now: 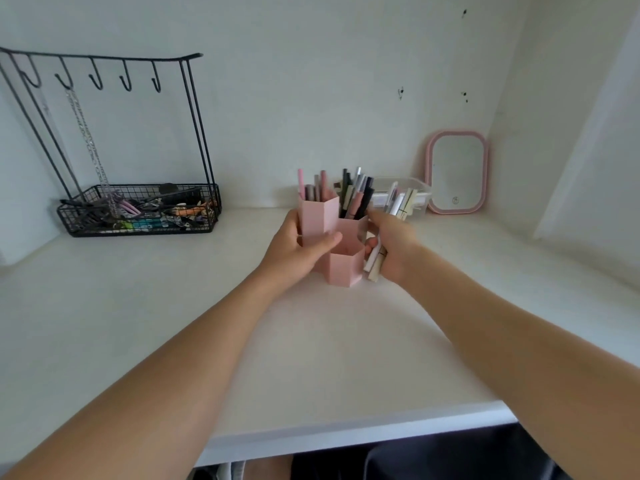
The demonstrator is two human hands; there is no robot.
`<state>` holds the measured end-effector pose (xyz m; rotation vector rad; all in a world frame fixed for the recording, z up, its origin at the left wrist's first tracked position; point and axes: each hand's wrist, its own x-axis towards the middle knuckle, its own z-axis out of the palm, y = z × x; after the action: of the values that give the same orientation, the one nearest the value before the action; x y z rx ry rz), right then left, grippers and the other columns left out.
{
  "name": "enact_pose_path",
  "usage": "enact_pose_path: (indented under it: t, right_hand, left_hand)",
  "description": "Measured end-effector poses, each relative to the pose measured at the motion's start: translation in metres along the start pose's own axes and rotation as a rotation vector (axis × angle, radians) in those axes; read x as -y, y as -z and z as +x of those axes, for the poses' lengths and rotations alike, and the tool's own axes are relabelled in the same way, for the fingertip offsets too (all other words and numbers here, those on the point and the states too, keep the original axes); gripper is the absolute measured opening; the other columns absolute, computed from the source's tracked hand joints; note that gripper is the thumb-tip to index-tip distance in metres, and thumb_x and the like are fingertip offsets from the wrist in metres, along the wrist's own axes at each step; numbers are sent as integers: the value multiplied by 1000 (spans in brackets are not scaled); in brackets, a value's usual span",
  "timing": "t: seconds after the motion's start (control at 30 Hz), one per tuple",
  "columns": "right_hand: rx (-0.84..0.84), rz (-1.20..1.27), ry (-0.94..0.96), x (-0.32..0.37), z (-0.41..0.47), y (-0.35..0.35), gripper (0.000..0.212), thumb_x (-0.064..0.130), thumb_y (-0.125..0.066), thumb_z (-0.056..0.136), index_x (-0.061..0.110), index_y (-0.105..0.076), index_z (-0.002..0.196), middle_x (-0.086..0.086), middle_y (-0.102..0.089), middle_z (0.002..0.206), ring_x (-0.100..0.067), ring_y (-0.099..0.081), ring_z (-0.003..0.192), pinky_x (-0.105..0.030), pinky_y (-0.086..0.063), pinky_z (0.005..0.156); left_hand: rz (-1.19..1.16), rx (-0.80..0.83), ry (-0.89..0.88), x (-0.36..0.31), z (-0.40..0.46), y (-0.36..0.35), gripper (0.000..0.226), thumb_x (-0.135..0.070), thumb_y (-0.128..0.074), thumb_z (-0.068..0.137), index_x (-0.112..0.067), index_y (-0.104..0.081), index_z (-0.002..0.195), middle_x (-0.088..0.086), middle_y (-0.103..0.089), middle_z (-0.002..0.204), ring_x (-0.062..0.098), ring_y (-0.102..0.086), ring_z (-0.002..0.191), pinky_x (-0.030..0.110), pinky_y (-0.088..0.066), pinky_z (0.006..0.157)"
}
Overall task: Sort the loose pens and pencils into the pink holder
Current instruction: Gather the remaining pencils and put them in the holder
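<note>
The pink holder, made of three hexagonal tubes of different heights, stands mid-desk. My left hand grips its tallest tube from the left, thumb across the front. That tube holds pink and grey pens; the middle tube holds several black and silver pens. The short front tube looks empty from here. My right hand grips a bundle of white and cream pens just right of the holder, their tips sticking out above and below the fist.
A black wire rack with hooks and a basket of clips stands at the back left. A clear plastic box and a pink-framed mirror sit at the back right. The desk's front edge runs below my forearms.
</note>
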<state>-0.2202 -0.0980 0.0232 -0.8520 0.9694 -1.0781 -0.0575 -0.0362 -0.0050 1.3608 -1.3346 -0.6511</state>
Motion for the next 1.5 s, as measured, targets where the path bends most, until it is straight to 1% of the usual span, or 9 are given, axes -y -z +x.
enact_pose_path:
  t: [0.2,0.33,0.5,0.63,0.73,1.0,1.2,1.3,1.5]
  right_hand:
    - [-307,163,291,21,-9,-9,20,22,-63,91,7,-61,78,-6,-65,66,-13,-40,34,-26,-41,44]
    - [-99,311,411,48,-27,-25,30,33,-66,92,13,-52,75,1,-48,52,-13,-43,40,-28,-47,48]
    - [-74,86,588,19,-36,-55,41,35,-63,94,13,-47,64,-2,-46,47,-19,-45,41,-35,-46,54]
    - [-20,-118,694,-3,-31,-52,48,30,-62,95,-1,-52,60,-7,-53,47,-23,-55,48,-33,-51,54]
    - [3,-174,716,-4,-32,-53,48,26,-63,94,-11,-54,64,-16,-56,54,-24,-58,52,-32,-52,56]
    - [104,-182,638,-16,-38,-54,36,19,-67,90,5,-56,59,-12,-55,53,-26,-55,50,-33,-50,53]
    - [81,-91,594,-9,-34,-48,8,-1,-70,82,-4,-63,85,-20,-58,68,-27,-57,58,-38,-58,61]
    - [42,-77,651,-8,-34,-49,28,-4,-73,74,8,-59,95,-24,-64,77,-39,-67,69,-49,-62,73]
    - [20,-14,668,-7,-33,-45,38,-12,-70,70,9,-60,100,-9,-62,73,-24,-64,70,-50,-60,80]
  left_hand:
    - [-46,-31,5,2,2,8,40,-25,-70,92,-31,-50,126,-10,-65,117,7,-63,104,22,-47,76]
    - [-93,-24,45,2,4,8,32,-31,-69,91,-35,-54,119,-11,-67,117,6,-64,104,28,-51,84]
    - [-86,-54,62,-3,2,8,34,-35,-63,90,-32,-57,123,-12,-68,116,6,-64,104,28,-49,82]
    - [-97,-70,64,-6,-2,9,34,-36,-61,87,-29,-60,121,-12,-71,112,2,-68,97,24,-50,78]
    - [-84,-68,68,-7,-3,9,39,-37,-60,85,-28,-60,123,-9,-71,113,8,-67,102,28,-50,81]
    - [-78,-83,69,-13,-7,9,45,-48,-56,77,-26,-62,116,-6,-73,106,7,-70,94,25,-49,75]
    - [-72,-89,69,-10,-5,9,48,-41,-55,77,-28,-61,123,-9,-71,115,8,-66,106,29,-50,84]
    - [-68,-94,75,-9,-3,9,49,-40,-55,77,-27,-61,123,-8,-71,115,8,-65,107,29,-49,84]
    - [-90,-91,66,-9,-3,9,54,-40,-57,74,-26,-59,127,-7,-70,116,9,-64,106,28,-48,82]
